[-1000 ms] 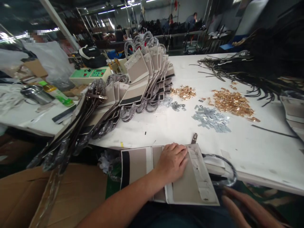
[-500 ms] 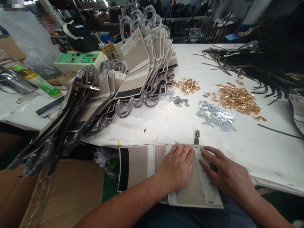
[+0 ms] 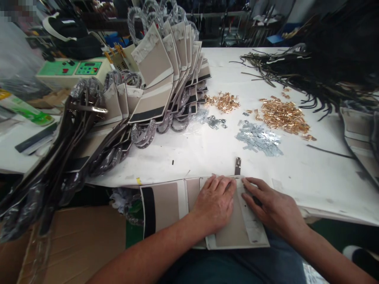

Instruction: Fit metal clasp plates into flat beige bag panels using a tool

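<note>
A flat, beige-lined bag piece [image 3: 167, 200] with a black strip at its left end lies across the table's front edge and over my lap. My left hand [image 3: 214, 201] rests palm down on its middle, fingers stretched out and lying flat. My right hand [image 3: 274, 205] is at the piece's right part, index finger and thumb touching the white strip [image 3: 251, 223] with a gap between them; its other fingers are partly hidden. Beyond the top edge, between the hands, sticks out a short dark tab with a metal fitting [image 3: 238, 165].
Stacked bag pieces with plastic-wrapped handles [image 3: 154, 75] fill the left. Gold-coloured fittings [image 3: 284, 114] and flat silver plates [image 3: 259, 138] lie in piles beyond my hands. Dark straps [image 3: 275, 67] spread at the back right. A cardboard box [image 3: 85, 240] stands below left.
The view has turned a little to the right, so the scene sits further left. Both hands keep nearly the same places on the bag piece.
</note>
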A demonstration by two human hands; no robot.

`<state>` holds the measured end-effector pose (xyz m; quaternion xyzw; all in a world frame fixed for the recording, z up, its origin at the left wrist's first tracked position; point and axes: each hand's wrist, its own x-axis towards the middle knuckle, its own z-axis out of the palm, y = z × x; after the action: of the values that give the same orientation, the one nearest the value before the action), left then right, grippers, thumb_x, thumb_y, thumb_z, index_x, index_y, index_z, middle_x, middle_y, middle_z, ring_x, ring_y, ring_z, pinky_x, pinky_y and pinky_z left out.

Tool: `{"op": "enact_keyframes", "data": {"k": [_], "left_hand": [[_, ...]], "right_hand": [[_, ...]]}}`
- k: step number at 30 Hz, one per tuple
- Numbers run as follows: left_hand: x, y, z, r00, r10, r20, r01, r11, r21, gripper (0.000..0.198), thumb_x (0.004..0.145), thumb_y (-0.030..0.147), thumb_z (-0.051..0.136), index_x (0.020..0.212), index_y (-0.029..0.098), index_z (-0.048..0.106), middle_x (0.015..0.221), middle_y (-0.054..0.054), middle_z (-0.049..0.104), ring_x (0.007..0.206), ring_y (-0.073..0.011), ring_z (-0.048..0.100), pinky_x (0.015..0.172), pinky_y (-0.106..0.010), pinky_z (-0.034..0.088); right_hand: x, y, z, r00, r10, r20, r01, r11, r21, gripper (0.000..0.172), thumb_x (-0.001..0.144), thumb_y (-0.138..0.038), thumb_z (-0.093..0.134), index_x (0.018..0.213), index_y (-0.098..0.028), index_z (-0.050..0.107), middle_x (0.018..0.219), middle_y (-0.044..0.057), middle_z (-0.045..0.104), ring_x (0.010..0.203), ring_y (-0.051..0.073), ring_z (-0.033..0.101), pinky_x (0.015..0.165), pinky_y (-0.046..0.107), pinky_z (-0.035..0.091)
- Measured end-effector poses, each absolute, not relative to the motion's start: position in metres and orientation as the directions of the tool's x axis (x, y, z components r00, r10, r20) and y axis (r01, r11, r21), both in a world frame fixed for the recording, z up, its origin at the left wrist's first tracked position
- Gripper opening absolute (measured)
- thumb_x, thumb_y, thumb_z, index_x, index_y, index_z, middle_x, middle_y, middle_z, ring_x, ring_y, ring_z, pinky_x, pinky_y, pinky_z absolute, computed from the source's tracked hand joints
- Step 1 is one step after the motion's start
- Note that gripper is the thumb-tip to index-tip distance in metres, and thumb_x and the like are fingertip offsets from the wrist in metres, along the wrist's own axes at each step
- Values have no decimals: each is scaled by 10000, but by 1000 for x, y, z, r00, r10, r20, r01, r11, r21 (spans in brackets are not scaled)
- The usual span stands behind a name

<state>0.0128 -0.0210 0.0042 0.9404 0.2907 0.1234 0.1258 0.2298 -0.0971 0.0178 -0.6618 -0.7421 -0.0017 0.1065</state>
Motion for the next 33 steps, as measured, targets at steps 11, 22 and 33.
{"op": "enact_keyframes", "data": {"k": [11, 22, 33], "left_hand": [[13, -21, 4, 814, 551, 184, 508, -829, 235, 522, 1097, 325, 431, 1588, 147, 445, 1550, -117, 551, 1429, -313, 468, 1296, -505, 288], [8, -22, 4, 801, 579, 152, 517, -797, 314, 560, 1068, 355, 493, 1590, 157, 445, 1562, -123, 540, 1431, -318, 480, 1308, -513, 319], [6, -23, -2, 768, 600, 224, 481, -771, 417, 538, 1025, 353, 566, 1521, 152, 517, 1516, -112, 586, 1372, -304, 506, 1298, -497, 332]], "right_hand": [[221, -90, 21, -148, 986, 71, 985, 153, -76, 429, 1089, -272, 474, 1456, -124, 638, 1377, 146, 704, 897, 283, 792, 716, 399, 671], [322, -44, 28, 268, 959, 91, 938, -238, -252, 428, 1007, -584, 555, 1276, -349, 791, 1332, 12, 746, 1077, 292, 739, 858, 383, 577], [392, 14, 4, 436, 900, 7, 875, -422, -239, 435, 881, -565, 589, 1064, -292, 873, 1142, 101, 804, 932, 359, 722, 680, 396, 500]]}}
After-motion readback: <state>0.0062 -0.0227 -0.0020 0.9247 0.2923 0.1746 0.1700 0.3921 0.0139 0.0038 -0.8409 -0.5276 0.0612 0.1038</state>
